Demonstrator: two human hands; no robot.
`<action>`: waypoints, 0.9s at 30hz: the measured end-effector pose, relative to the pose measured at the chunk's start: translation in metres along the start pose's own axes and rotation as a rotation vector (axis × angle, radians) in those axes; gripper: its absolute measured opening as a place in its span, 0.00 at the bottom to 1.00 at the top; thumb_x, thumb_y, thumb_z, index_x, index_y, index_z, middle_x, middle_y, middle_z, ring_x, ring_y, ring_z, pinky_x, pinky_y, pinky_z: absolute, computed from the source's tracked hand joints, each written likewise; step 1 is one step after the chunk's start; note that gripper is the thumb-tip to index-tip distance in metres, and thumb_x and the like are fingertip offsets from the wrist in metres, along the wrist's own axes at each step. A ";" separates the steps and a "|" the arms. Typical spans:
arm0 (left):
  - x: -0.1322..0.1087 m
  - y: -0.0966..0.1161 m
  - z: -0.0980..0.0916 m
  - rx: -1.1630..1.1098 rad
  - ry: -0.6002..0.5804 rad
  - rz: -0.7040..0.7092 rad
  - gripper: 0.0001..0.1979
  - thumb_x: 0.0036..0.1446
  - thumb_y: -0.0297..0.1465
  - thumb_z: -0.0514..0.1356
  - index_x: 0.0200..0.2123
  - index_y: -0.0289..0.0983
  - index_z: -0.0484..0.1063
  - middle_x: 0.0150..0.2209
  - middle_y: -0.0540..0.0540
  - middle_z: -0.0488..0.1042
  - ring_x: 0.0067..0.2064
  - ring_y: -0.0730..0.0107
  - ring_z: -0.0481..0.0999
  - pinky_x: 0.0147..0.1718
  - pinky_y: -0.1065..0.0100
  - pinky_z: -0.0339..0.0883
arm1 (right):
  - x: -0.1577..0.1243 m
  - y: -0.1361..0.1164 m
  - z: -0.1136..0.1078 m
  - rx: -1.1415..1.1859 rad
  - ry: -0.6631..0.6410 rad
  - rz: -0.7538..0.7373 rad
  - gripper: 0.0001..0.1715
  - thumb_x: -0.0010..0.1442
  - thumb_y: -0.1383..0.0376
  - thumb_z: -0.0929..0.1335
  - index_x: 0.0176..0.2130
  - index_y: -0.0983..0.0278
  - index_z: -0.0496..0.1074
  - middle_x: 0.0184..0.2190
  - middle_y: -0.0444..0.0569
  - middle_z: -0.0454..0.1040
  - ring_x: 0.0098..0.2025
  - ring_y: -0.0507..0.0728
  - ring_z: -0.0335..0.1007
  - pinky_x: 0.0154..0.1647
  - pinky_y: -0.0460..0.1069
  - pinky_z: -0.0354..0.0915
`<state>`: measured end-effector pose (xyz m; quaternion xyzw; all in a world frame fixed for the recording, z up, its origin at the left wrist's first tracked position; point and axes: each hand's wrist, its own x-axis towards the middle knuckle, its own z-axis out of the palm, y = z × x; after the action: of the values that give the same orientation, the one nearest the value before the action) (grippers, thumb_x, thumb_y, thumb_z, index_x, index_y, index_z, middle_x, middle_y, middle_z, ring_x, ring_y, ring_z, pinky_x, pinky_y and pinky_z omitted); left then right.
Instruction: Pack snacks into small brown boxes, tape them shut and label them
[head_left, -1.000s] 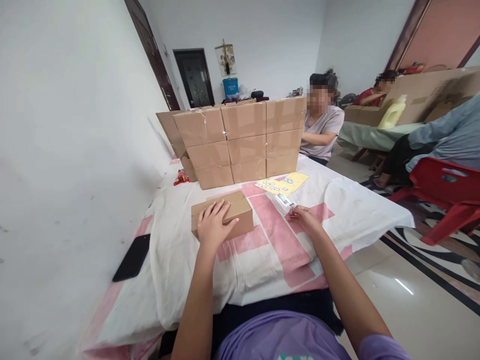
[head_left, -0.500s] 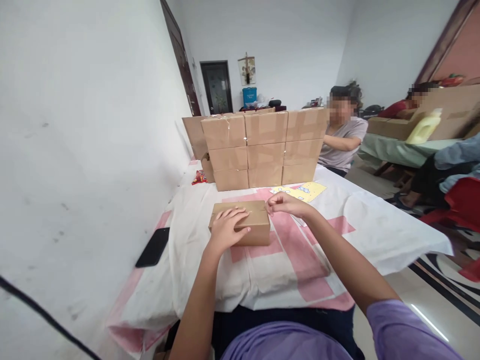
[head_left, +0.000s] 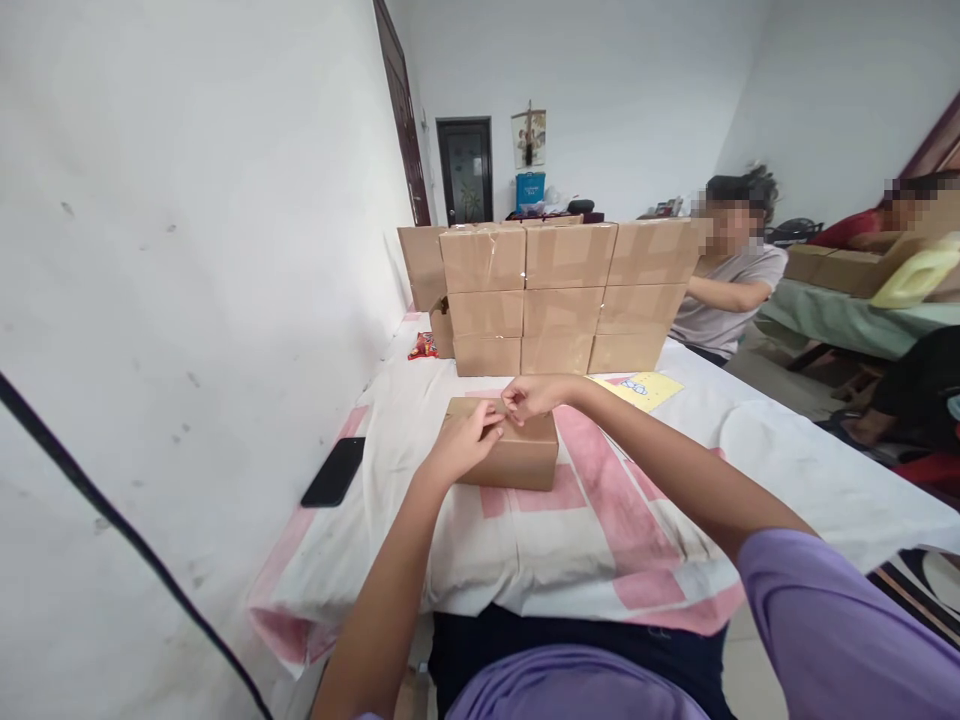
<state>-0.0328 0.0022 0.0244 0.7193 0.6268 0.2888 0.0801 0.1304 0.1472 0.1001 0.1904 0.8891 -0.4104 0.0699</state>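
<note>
A small closed cardboard box (head_left: 517, 465) lies on the cloth-covered table in front of me. My left hand (head_left: 466, 441) rests on the left part of its top, fingers stretched toward the middle and thumb apart. Just right of it, my right hand (head_left: 531, 396) is over the middle of the top with fingers pinched together. The two hands' fingertips almost meet. Anything between the right fingertips is too small to make out.
Stacked, taped cardboard boxes (head_left: 562, 300) stand behind my box. A yellow printed sheet (head_left: 649, 388) lies to the right, a black phone (head_left: 334, 472) to the left, and a red packet (head_left: 423, 346) beside the stack. A co-worker (head_left: 739, 275) sits beyond the table's right side.
My right hand has moved from the box's right edge to the middle of its top. My left fingers have drawn together toward it. The whole view has shifted slightly.
</note>
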 end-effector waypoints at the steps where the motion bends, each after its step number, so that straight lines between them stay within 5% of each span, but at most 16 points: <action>1: -0.001 -0.002 -0.001 0.013 0.015 -0.019 0.24 0.65 0.38 0.55 0.64 0.45 0.60 0.57 0.44 0.77 0.57 0.55 0.76 0.52 0.58 0.68 | 0.002 0.000 0.000 -0.005 -0.002 -0.009 0.14 0.44 0.66 0.73 0.27 0.63 0.62 0.25 0.40 0.72 0.26 0.49 0.62 0.24 0.43 0.52; 5: -0.006 -0.007 0.003 0.082 0.114 -0.117 0.33 0.60 0.48 0.61 0.64 0.42 0.62 0.65 0.38 0.68 0.67 0.46 0.65 0.61 0.48 0.58 | 0.007 -0.001 0.000 -0.048 0.008 -0.048 0.14 0.46 0.65 0.72 0.27 0.62 0.63 0.22 0.40 0.71 0.27 0.50 0.63 0.27 0.45 0.54; 8: -0.009 -0.011 0.006 0.109 0.134 -0.140 0.33 0.58 0.51 0.61 0.62 0.43 0.64 0.68 0.39 0.64 0.70 0.48 0.59 0.63 0.49 0.56 | 0.011 -0.004 0.000 -0.086 0.037 -0.081 0.09 0.53 0.63 0.68 0.25 0.63 0.64 0.21 0.41 0.68 0.26 0.50 0.61 0.29 0.46 0.55; 27: -0.012 -0.010 0.002 0.021 0.164 -0.108 0.29 0.58 0.48 0.63 0.61 0.50 0.67 0.63 0.46 0.69 0.66 0.52 0.64 0.57 0.54 0.65 | 0.034 -0.030 -0.012 -0.305 -0.023 -0.188 0.05 0.48 0.68 0.66 0.22 0.65 0.67 0.32 0.46 0.63 0.34 0.55 0.59 0.35 0.49 0.57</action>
<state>-0.0411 -0.0066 0.0146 0.6593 0.6719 0.3356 0.0365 0.0876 0.1486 0.1193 0.0892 0.9540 -0.2778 0.0693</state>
